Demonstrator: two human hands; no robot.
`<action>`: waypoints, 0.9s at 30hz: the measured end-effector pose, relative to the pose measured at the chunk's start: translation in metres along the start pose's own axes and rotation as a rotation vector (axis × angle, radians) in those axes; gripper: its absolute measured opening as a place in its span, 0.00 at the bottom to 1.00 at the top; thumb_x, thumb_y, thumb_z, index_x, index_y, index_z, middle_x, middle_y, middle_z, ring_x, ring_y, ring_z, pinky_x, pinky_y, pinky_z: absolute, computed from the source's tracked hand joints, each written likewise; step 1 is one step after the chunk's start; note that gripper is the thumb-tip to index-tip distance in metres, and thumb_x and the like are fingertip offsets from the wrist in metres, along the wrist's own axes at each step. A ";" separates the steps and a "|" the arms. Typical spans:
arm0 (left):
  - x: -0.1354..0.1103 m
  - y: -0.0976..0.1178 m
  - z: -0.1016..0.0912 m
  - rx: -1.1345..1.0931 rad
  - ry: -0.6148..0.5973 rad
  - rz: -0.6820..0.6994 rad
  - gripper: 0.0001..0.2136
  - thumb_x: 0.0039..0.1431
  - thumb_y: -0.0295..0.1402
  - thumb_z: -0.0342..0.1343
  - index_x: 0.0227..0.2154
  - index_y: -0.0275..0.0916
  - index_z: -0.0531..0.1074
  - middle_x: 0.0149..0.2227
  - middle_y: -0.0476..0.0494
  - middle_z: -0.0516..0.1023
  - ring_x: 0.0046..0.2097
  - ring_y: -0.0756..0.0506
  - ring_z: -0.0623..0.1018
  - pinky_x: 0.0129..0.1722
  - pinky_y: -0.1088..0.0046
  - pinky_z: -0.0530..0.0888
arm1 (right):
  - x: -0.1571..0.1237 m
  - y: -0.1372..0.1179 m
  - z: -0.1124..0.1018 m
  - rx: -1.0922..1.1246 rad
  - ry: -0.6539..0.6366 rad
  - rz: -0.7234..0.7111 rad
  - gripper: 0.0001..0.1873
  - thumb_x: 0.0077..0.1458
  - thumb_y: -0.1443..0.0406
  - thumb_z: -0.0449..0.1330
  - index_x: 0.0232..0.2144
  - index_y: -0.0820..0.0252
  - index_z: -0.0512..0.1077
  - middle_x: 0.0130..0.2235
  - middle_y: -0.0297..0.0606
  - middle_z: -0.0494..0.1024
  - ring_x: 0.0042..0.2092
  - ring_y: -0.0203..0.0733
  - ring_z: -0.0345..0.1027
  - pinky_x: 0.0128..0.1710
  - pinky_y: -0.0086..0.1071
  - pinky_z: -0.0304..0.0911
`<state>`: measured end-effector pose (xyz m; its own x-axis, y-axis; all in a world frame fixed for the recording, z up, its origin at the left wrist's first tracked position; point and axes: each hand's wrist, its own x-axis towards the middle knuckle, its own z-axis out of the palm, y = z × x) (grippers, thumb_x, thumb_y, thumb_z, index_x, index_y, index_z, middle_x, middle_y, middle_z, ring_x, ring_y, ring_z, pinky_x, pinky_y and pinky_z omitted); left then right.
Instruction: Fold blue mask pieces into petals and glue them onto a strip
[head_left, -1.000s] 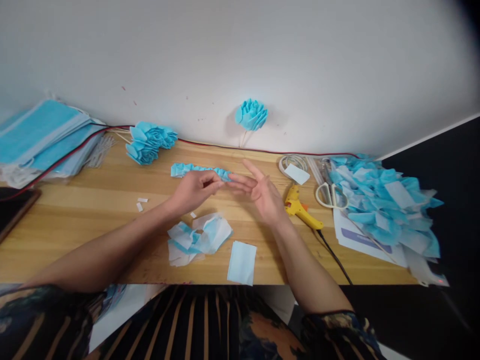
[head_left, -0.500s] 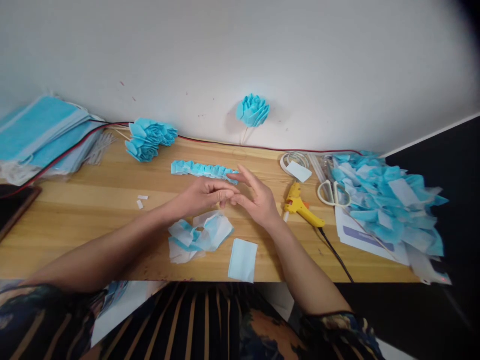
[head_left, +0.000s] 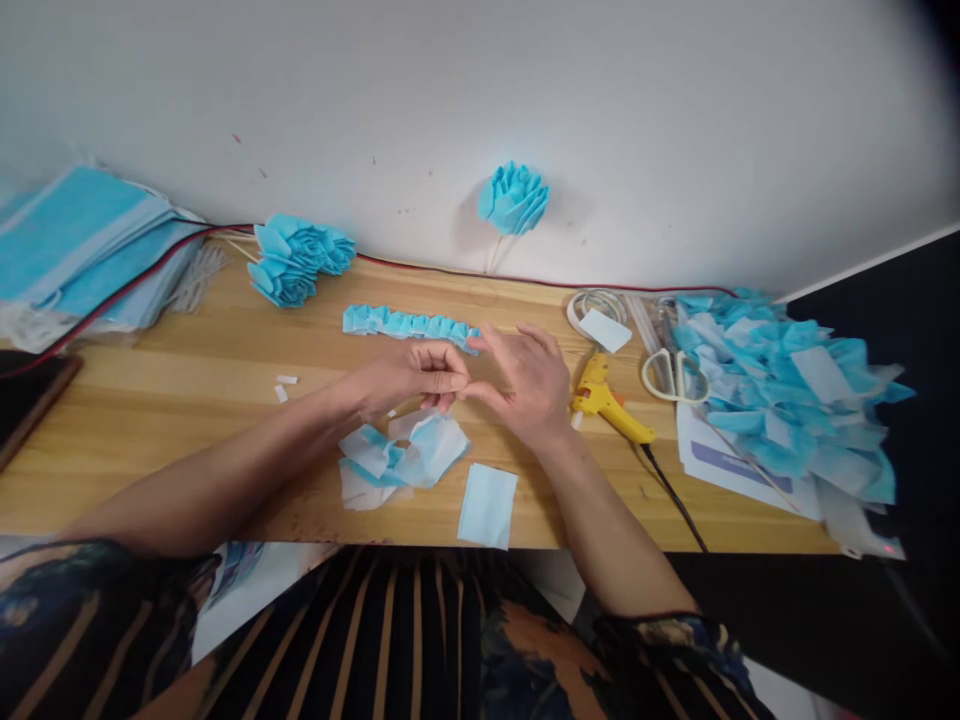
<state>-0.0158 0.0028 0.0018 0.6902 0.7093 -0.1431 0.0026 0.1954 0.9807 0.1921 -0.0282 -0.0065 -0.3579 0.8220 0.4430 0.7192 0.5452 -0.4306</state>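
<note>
Over the middle of the table, my left hand (head_left: pixel 420 378) is closed in a pinch, thumb pressed to the fingers. Whatever is between its fingertips is too small to make out. My right hand (head_left: pixel 529 385) is open, its fingers stretched and its thumb tip at the left fingertips. Just behind both hands lies a row of folded light-blue pieces (head_left: pixel 409 323), its right end beside my right fingers. In front of them are crumpled blue and white fabric scraps (head_left: pixel 435 450). A flat pale-blue rectangular piece (head_left: pixel 487 506) rests near the table's front edge.
To the right are a yellow glue gun (head_left: pixel 615 410), white-handled scissors (head_left: pixel 675 378) and a heap of blue pieces (head_left: pixel 802 400). Blue face masks (head_left: pixel 90 240) are stacked at left, near blue flowers (head_left: pixel 296 260). Another flower (head_left: pixel 514 198) stands by the wall.
My right hand has moved slightly right, its fingers spreading further apart. The left hand stays in its pinch. The whole view has shifted a little.
</note>
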 end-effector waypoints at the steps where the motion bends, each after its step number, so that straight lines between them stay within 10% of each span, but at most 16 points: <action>1: -0.001 0.000 0.002 -0.013 0.000 0.004 0.13 0.55 0.42 0.64 0.28 0.38 0.70 0.20 0.51 0.73 0.22 0.53 0.68 0.22 0.77 0.64 | 0.000 -0.002 0.000 -0.002 -0.001 0.006 0.31 0.61 0.43 0.56 0.62 0.46 0.67 0.50 0.37 0.83 0.55 0.53 0.73 0.68 0.54 0.50; 10: -0.006 0.013 -0.001 0.054 0.058 0.079 0.15 0.63 0.44 0.57 0.29 0.39 0.62 0.20 0.54 0.68 0.21 0.54 0.67 0.21 0.77 0.61 | -0.005 -0.001 0.002 0.119 0.190 0.081 0.27 0.62 0.44 0.55 0.59 0.46 0.68 0.45 0.38 0.83 0.52 0.54 0.74 0.66 0.58 0.50; 16: -0.009 0.032 -0.037 -0.021 0.264 0.304 0.17 0.62 0.46 0.58 0.28 0.41 0.60 0.20 0.55 0.62 0.20 0.53 0.63 0.20 0.76 0.57 | -0.002 0.011 0.005 0.063 0.443 0.003 0.11 0.64 0.59 0.57 0.30 0.53 0.74 0.28 0.33 0.79 0.33 0.43 0.72 0.41 0.41 0.64; 27: -0.066 0.038 -0.069 0.194 0.598 0.341 0.27 0.66 0.48 0.53 0.16 0.43 0.49 0.15 0.54 0.46 0.18 0.52 0.48 0.20 0.70 0.47 | 0.003 0.013 0.009 0.370 0.322 0.285 0.21 0.66 0.55 0.50 0.23 0.56 0.67 0.21 0.29 0.69 0.25 0.35 0.63 0.28 0.30 0.58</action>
<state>-0.1113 0.0101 0.0397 0.1602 0.9702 0.1820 0.0240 -0.1882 0.9818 0.1951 -0.0173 -0.0181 0.0610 0.8852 0.4613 0.4837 0.3781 -0.7894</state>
